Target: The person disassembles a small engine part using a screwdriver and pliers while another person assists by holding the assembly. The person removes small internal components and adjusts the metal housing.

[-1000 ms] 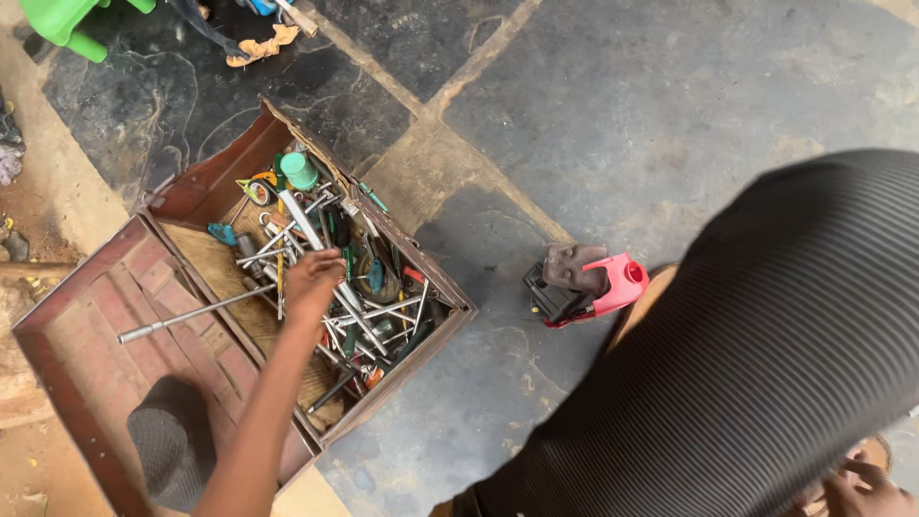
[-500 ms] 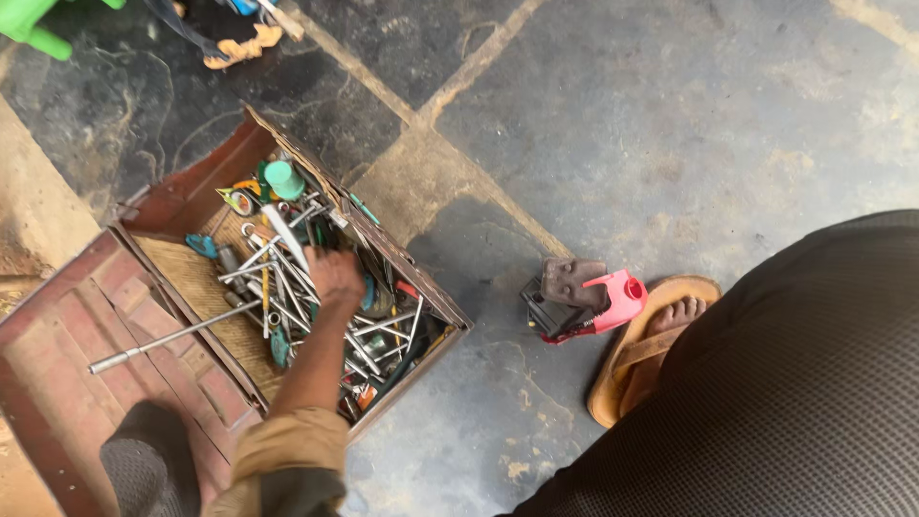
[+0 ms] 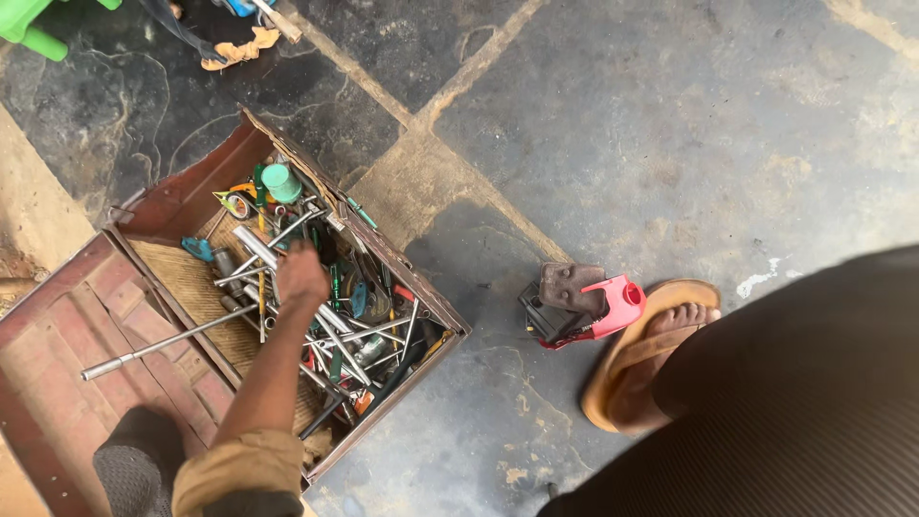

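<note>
I see an open wooden toolbox (image 3: pixel 191 187), reddish-brown and worn, sitting on the dark stone floor (image 3: pixel 670 144) with its hinged lid (image 3: pixel 57 383) laid flat beside it. Inside lies a loose heap of metal tools (image 3: pixel 335 325): chrome wrenches, sockets, green-handled screwdrivers, all crisscrossed. One long steel bar (image 3: pixel 158 342) slants out over the lid.

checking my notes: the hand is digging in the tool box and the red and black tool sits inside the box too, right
Not quite. The hand is in the wooden tool box among the metal tools, but the red and black tool sits outside the box, on the stone floor beside a sandalled foot. The head view shows this.
</note>
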